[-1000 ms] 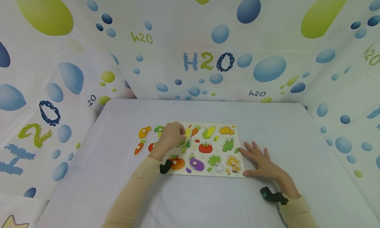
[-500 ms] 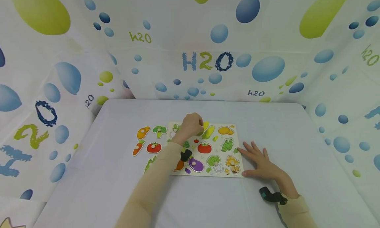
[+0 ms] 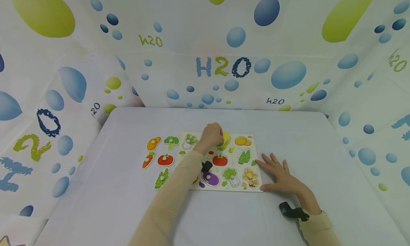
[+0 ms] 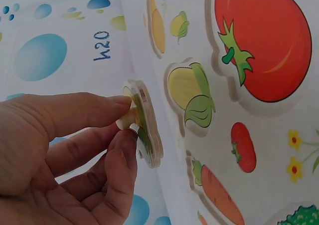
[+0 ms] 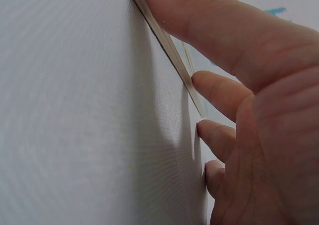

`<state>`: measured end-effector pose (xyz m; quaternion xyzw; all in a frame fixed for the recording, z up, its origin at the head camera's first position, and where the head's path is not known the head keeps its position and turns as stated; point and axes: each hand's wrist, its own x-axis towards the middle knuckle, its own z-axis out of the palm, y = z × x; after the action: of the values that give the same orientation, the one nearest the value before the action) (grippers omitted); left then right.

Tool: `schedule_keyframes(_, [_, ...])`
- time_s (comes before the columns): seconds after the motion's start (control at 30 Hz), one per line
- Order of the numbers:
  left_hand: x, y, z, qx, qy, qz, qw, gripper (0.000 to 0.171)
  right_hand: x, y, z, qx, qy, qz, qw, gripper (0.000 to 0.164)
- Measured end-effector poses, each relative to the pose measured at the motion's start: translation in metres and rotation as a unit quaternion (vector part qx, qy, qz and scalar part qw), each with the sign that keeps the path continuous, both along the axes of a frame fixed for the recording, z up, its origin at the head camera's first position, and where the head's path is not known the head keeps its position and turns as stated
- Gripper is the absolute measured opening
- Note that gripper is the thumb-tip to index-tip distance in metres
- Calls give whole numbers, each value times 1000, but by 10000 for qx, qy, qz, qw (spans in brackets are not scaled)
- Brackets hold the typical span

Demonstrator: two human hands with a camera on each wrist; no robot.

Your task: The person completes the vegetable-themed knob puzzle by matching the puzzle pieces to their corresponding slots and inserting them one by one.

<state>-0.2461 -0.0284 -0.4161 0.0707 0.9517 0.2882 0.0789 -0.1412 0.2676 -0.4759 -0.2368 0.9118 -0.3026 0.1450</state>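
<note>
My left hand (image 3: 212, 136) pinches a wooden corn puzzle piece (image 4: 148, 130) by its small knob, between thumb and fingers. The piece is held on edge just off the vegetable puzzle board (image 3: 235, 151), close to the printed corn picture (image 4: 192, 95) in its recess. At the board's right edge rests my right hand (image 3: 282, 176), fingers spread; in the right wrist view its thumb (image 5: 209, 20) touches the board's edge (image 5: 172, 50). Eggplant (image 3: 210, 178), bok choy (image 3: 231, 176) and mushroom (image 3: 251, 176) pieces lie along the board's near row.
Left of the board, several loose knobbed pieces lie on the white tabletop (image 3: 112, 160): potato (image 3: 153, 143), broccoli (image 3: 171, 142), carrot (image 3: 148, 159), tomato (image 3: 165, 159) and pea pods (image 3: 161, 179). A printed curtain (image 3: 179, 54) surrounds the table.
My left hand has moved right across the board with the corn piece, from above the broccoli picture to the printed corn. My right hand has stayed at the board's edge.
</note>
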Motion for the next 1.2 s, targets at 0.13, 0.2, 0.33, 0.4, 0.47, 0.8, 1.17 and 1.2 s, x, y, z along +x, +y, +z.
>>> schedule_keyframes(0.13, [-2, 2, -6, -12, -13, -10, 10000, 7, 0, 0, 0, -31, 23, 27, 10000, 89])
schedule_keyframes(0.2, [-3, 3, -9, -2, -54, -32, 10000, 8, 1, 0, 0, -73, 56, 54, 9999, 89])
schedule_keyframes(0.33, [-4, 6, -14, -90, -73, -91, 9999, 9, 2, -1, 2, -91, 115, 84, 9999, 88])
schedule_keyframes(0.4, [-5, 8, -15, -140, -73, -155, 9998, 10, 2, -2, 3, -76, 132, 87, 9998, 88])
schedule_keyframes(0.47, [-5, 9, -16, -193, -57, -174, 9996, 8, 3, -2, 4, -64, 138, 78, 9999, 87])
schedule_keyframes(0.8, [-6, 13, -24, -422, -70, -164, 9990, 7, 2, -2, 2, -72, 124, 63, 9999, 88])
schedule_keyframes(1.17, [-7, 15, -31, -505, -86, -138, 9986, 8, 0, -1, 0, -87, 90, 46, 9999, 89])
schedule_keyframes(1.2, [-8, 15, -31, -498, -85, -140, 9986, 9, 0, 0, 0, -76, 96, 42, 9999, 89])
